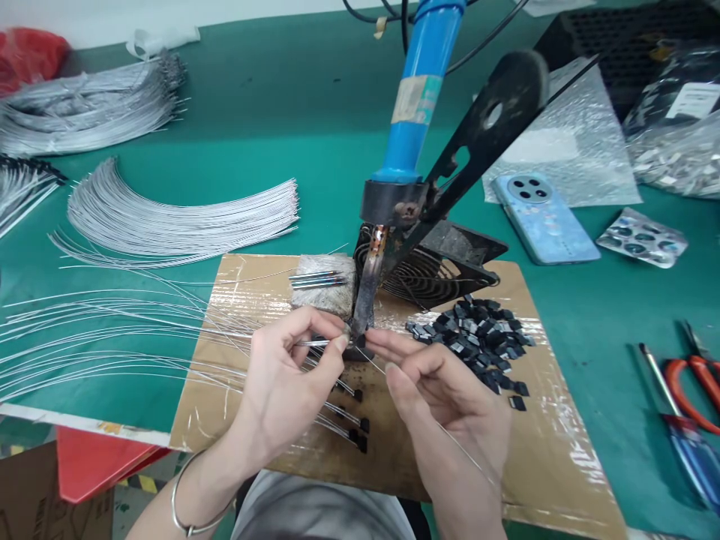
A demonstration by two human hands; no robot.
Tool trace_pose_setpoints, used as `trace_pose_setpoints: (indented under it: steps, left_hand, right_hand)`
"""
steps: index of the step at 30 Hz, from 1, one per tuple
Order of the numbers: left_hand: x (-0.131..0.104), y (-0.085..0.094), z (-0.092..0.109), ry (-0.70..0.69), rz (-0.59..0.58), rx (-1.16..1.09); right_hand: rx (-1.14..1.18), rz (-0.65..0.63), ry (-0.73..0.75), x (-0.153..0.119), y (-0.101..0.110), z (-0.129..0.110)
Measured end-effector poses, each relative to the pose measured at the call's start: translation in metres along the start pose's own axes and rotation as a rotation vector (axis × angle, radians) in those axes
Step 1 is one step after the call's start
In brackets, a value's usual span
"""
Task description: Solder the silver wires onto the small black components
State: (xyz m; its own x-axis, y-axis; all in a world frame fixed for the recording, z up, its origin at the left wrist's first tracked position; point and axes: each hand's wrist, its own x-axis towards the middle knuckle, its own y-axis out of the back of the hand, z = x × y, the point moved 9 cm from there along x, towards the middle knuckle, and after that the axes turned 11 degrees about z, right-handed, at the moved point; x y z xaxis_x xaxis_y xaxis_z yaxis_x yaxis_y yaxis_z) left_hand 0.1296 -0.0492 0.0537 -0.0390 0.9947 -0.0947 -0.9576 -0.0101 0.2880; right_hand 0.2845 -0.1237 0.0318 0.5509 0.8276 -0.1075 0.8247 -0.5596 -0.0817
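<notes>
My left hand [304, 375] pinches a thin white wire close under the tip of the blue soldering iron [413, 112]. Opposite it, my right hand [444, 412] is closed, with a thin solder wire [458, 444] running across its palm and out between thumb and forefinger to the tip. A small black connector [361, 341] sits at the hot tip, between the fingertips of both hands. Below the hands, several wires with black connectors [360, 441] on their ends lie on the brown cardboard [478, 480]. Loose black connectors [478, 334] are heaped right of the iron.
Bundles of white wires [185, 225] lie on the green mat at left. Behind the iron is a black fan [433, 270]. A blue phone [548, 221], pliers [694, 382] and a screwdriver [655, 379] lie at right. The iron's black stand arm [489, 120] slants above.
</notes>
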Motion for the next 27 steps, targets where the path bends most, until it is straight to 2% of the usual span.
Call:
trace_pose_setpoints:
  steps: [4, 12, 27]
  left_hand:
    - [-0.0004, -0.0010, 0.0019, -0.007, -0.009, 0.003]
    - [0.0016, -0.0022, -0.0001, 0.001, -0.009, 0.008]
    - [-0.0009, -0.0017, 0.0009, -0.001, -0.012, 0.034]
  right_hand:
    - [-0.016, 0.037, -0.023, -0.0008, 0.0017, -0.0002]
    - [-0.064, 0.014, 0.084, -0.0003, 0.0023, -0.0001]
    - [-0.058, 0.063, 0.060, -0.0015, 0.0018, -0.0023]
